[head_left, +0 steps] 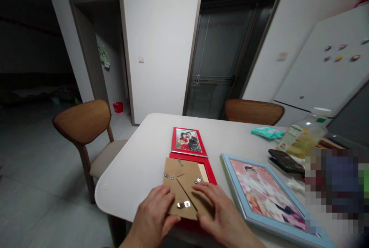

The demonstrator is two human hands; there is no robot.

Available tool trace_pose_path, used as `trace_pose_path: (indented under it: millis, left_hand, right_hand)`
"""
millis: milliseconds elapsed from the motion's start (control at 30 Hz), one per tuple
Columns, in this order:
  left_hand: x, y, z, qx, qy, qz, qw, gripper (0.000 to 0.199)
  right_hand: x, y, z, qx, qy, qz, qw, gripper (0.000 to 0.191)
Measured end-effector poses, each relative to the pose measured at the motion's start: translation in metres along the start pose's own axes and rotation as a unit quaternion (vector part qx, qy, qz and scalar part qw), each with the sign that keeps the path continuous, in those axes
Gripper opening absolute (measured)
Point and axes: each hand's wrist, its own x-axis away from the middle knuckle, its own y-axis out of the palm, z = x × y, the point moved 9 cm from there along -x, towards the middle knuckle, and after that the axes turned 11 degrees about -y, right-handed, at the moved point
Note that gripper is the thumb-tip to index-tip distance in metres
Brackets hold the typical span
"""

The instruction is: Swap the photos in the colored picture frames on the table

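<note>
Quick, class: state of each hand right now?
Left hand: fingers curled, touching the left side of the brown backing board; grip cannot be told.
Right hand: fingers curved, touching the board's right side; grip cannot be told.

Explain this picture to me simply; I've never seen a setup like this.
There is no machine here, just a person's two bare hands. The single picture comes from a camera worn on the head, looking forward and down. The left hand and right hand touch a brown board bearing metal clips, over the nearer part of a red frame. How firmly they hold it is unclear. Also on the white table are a blue frame, bottle and teal packet. Pixelation hides one patch at right.
</note>
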Motion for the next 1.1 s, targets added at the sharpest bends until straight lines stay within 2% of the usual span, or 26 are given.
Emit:
trace_pose_path:
  millis: [133, 267, 400, 533, 633, 700, 867, 1100]
  left_hand:
    - [-0.010, 0.043, 0.010, 0.019, -0.028, -0.076, 0.997, 0.030]
    - [-0.014, 0.064, 0.003, 0.032, -0.068, -0.126, 0.989, 0.021]
    - [-0.013, 0.066, 0.001, 0.047, -0.089, -0.157, 0.982, 0.019]
    - [-0.006, 0.067, 0.001, 0.053, -0.103, -0.204, 0.972, 0.043]
    - [-0.004, 0.070, -0.001, 0.052, -0.102, -0.210, 0.971, 0.051]
    - [-0.003, 0.073, -0.001, 0.059, -0.091, -0.207, 0.972, 0.050]
    - [0.002, 0.068, 0.002, 0.105, -0.067, -0.176, 0.976, 0.028]
    - [0.004, 0.061, 0.006, 0.089, -0.051, -0.194, 0.976, 0.028]
  right_hand:
    - [0.015, -0.002, 0.036, 0.041, 0.036, -0.012, 0.998, 0.046]
    - [0.012, 0.007, 0.045, 0.080, 0.025, -0.017, 0.996, 0.040]
    - [0.009, 0.014, 0.046, 0.110, 0.011, -0.013, 0.994, 0.036]
    - [0.008, 0.018, 0.047, 0.125, -0.006, -0.025, 0.992, 0.036]
    - [0.006, 0.017, 0.048, 0.135, -0.003, -0.022, 0.991, 0.036]
    - [0.006, 0.015, 0.048, 0.133, 0.005, -0.016, 0.991, 0.038]
    - [0.008, 0.011, 0.045, 0.108, 0.033, -0.020, 0.993, 0.044]
    - [0.005, 0.012, 0.039, 0.100, 0.031, -0.041, 0.994, 0.043]
